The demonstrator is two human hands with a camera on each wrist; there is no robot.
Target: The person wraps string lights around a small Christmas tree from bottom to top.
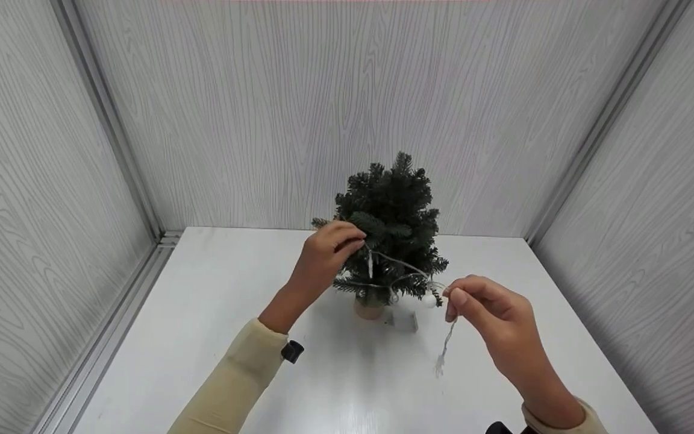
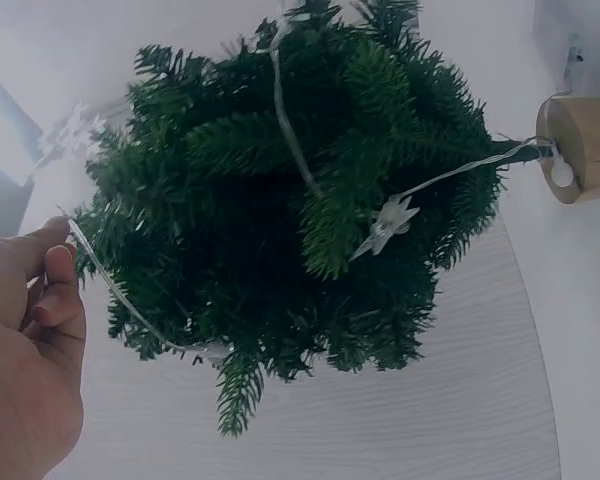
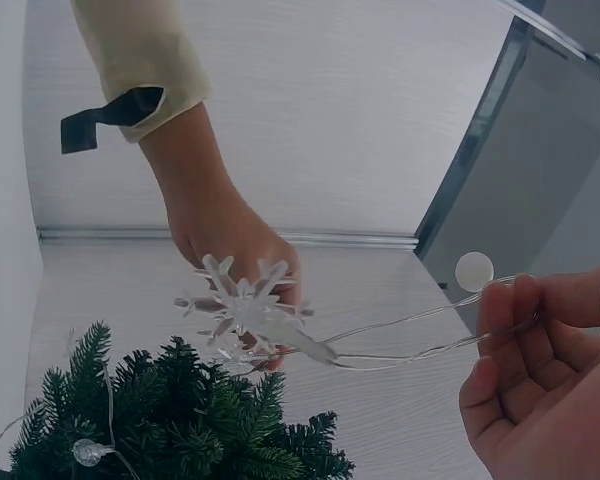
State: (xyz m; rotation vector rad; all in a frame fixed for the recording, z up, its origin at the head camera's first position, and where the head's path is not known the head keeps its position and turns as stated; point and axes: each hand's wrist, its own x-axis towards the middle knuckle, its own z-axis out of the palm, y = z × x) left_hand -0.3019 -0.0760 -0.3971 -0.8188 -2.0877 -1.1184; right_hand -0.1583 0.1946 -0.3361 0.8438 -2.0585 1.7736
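A small green Christmas tree [image 1: 392, 199] stands upright on a round wooden base [image 2: 590, 140]. A string of lights [image 1: 404, 263] with clear wire winds across its lower branches. My left hand [image 1: 326, 250] pinches the wire at the tree's left side; a clear snowflake light [image 3: 245, 310] hangs by those fingers in the right wrist view. To the right of the tree, my right hand [image 1: 494, 313] pinches another stretch of the wire between thumb and fingers, and a loose end dangles below. Near its fingertips hangs a white ball [image 1: 429, 300]. Another clear light [image 2: 387, 224] rests among the branches.
A small white box [image 1: 404, 321] lies on the white table [image 1: 232, 259] beside the tree's base. Pale wood-grain panels [image 1: 250, 120] rise behind and at both sides of the table. A black strap [image 1: 292, 351] sits at my left sleeve.
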